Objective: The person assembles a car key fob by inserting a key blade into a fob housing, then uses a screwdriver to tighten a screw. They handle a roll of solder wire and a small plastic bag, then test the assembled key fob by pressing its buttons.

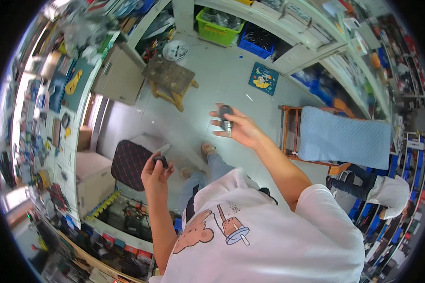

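Low on the left, my left hand (157, 170) pinches a small black piece (161, 162) between thumb and fingertips. Its exact kind is too small to make out. A pale strip (164, 148) shows just above those fingers, and I cannot tell whether it touches the piece. Further forward and to the right, my right hand (243, 129) is turned palm up. It holds a dark oval fob-like object (226, 117) under the thumb, with a silvery strip (229, 129) at its lower end. The fingers behind it are partly spread and a little blurred.
A black cushioned seat (129, 165) stands beside my left hand. Ahead are a wooden stool (169, 74), a white bucket (175, 50) and a green bin (218, 27). To the right is a wooden chair with a blue pad (342, 137). Another person (387, 195) is at far right.
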{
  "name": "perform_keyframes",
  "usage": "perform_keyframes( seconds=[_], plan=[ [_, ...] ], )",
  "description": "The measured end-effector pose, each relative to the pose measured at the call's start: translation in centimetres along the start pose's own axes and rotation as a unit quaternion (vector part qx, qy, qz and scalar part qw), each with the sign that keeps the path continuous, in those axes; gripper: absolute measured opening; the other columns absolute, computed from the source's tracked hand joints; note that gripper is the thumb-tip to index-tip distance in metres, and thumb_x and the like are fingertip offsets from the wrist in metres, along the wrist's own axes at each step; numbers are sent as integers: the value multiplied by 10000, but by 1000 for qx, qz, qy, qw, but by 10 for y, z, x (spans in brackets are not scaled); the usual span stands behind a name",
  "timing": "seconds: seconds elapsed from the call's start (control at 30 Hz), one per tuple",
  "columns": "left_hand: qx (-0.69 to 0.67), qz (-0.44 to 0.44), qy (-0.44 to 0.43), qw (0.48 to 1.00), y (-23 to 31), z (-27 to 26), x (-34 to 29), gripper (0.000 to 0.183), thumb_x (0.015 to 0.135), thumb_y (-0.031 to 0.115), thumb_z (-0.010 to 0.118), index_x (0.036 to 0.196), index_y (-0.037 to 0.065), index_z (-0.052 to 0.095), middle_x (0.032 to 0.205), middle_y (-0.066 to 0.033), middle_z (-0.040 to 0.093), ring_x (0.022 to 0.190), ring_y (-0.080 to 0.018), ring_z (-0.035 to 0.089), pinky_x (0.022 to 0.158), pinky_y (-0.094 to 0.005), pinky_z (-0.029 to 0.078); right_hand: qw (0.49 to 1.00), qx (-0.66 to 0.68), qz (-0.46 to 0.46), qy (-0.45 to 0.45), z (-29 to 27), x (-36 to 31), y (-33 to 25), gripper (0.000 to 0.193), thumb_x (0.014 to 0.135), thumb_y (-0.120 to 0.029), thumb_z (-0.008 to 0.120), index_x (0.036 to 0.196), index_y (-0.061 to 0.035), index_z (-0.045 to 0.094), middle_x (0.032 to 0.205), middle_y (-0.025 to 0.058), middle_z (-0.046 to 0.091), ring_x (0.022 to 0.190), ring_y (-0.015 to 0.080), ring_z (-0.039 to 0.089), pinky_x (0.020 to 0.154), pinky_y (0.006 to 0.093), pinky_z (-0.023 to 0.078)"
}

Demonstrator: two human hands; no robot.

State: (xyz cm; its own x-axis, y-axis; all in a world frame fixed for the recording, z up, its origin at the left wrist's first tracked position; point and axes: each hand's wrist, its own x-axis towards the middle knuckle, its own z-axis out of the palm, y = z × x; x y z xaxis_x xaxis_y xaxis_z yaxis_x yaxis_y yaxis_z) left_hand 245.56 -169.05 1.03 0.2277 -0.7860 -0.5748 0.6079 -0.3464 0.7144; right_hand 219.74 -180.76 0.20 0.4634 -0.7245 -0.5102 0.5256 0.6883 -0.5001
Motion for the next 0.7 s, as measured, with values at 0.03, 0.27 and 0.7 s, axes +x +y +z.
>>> perform_keyframes(
  seconds=[0.03, 0.27, 0.7],
  plan=[
    [8, -16, -6, 1000, 0, 10, 9, 319, 850, 108, 569, 1132, -22, 493, 717, -74, 579, 706, -179, 599, 643, -276, 501, 1000, 0, -28, 13, -20, -1, -17, 306, 894, -137, 456, 1193, -78, 429, 1097, 126, 541, 940, 239, 552, 789, 422, 499],
    [52, -53, -4, 997, -7, 44, 87, 301, 861, 89, 544, 1131, -34, 488, 718, -51, 550, 677, -160, 586, 635, -298, 510, 907, 374, -88, 174, -178, 56, -82, 288, 911, -108, 378, 1152, 51, 385, 1073, 182, 529, 932, 294, 558, 851, 469, 472],
    [53, -99, 53, 992, -66, 252, 215, 294, 819, 93, 604, 1080, 4, 501, 774, -26, 549, 653, -176, 574, 636, -334, 503, 844, 405, -205, 285, -477, 316, -363, 279, 926, -135, 355, 1118, 65, 382, 1103, 246, 439, 983, 361, 499, 857, 576, 444]
  ],
)
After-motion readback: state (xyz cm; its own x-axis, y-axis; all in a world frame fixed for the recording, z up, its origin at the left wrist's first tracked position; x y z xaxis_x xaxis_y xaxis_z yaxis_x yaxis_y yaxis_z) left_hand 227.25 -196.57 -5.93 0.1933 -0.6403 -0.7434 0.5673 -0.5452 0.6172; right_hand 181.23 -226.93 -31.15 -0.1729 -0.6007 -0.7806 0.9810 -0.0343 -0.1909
